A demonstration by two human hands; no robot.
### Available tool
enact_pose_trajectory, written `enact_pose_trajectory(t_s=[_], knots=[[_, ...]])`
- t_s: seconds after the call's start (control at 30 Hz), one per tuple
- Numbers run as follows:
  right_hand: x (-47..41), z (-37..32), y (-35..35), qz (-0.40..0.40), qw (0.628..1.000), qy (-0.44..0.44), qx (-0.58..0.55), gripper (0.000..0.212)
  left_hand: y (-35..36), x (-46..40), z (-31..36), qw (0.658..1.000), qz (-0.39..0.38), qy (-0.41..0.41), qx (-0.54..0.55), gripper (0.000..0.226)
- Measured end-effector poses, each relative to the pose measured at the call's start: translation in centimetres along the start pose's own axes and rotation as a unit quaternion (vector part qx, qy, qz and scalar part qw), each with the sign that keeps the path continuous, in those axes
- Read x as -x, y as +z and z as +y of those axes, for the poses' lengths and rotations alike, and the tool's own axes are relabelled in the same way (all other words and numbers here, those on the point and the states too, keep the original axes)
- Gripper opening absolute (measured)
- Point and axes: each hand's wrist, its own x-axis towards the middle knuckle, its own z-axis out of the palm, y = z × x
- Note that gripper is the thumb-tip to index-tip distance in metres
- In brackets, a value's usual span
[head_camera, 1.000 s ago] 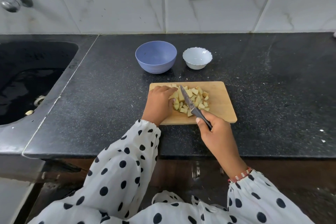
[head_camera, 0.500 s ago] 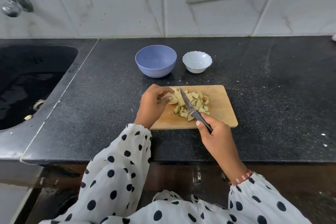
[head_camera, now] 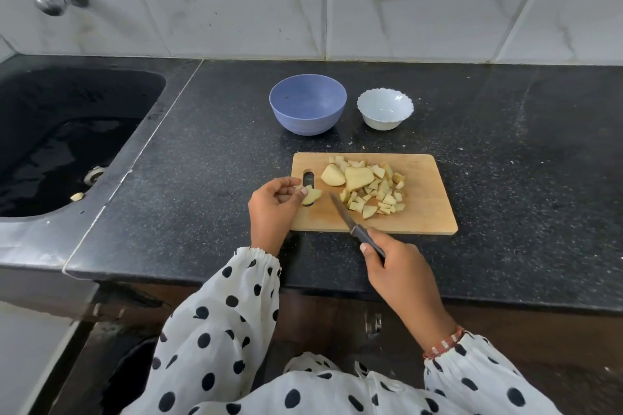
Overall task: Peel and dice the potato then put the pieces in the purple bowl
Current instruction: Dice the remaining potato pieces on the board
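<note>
2 hands at cutting board (head_camera: 421, 222), left hand (head_camera: 274, 204) pinching potato chunk (head_camera: 312, 195), right hand (head_camera: 401, 274) gripping knife (head_camera: 350, 224), diced potato pieces (head_camera: 369, 187) piled, purple bowl (head_camera: 307, 104) behind

Pale yellow diced potato pieces (head_camera: 374, 190) lie in a loose heap on the middle of a wooden cutting board (head_camera: 431, 212), small cubes toward the board's near side and two larger uncut chunks (head_camera: 347, 176) at the heap's far left. One more potato chunk (head_camera: 312, 196) sits apart at the board's left end, over the handle slot. The purple bowl (head_camera: 307, 104) stands upright just beyond the board's far left corner, not touching it, and holds no potato.
</note>
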Motion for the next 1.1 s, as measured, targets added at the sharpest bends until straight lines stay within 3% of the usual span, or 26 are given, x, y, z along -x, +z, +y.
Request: enact_pose_trajectory(t_s=[0.23,0.47,0.63,0.9,1.1], knots=[[0.1,-0.1,-0.4,0.018,0.999,0.026,-0.040,0.037,1.3,1.3,0.3,0.993,0.003,0.018,-0.120,0.009],[0.3,-0.9,-0.3,0.016,0.995,0.036,-0.087,0.036,0.7,1.9,-0.6,0.943,0.021,0.168,-0.285,0.017],[0.3,-1.1,-0.4,0.003,0.996,0.043,-0.080,0.033,-0.1,1.3,-1.3,0.933,-0.040,0.213,-0.288,0.010],[-0.6,-1.9,-0.1,-0.024,0.995,0.050,-0.082,0.034,-0.5,-0.2,-1.5,0.896,-0.152,0.266,-0.322,0.035],[-0.6,-2.2,-0.1,-0.039,0.995,0.058,-0.074,0.039,0.8,1.1,-0.9,0.890,-0.107,0.274,-0.347,0.027]])
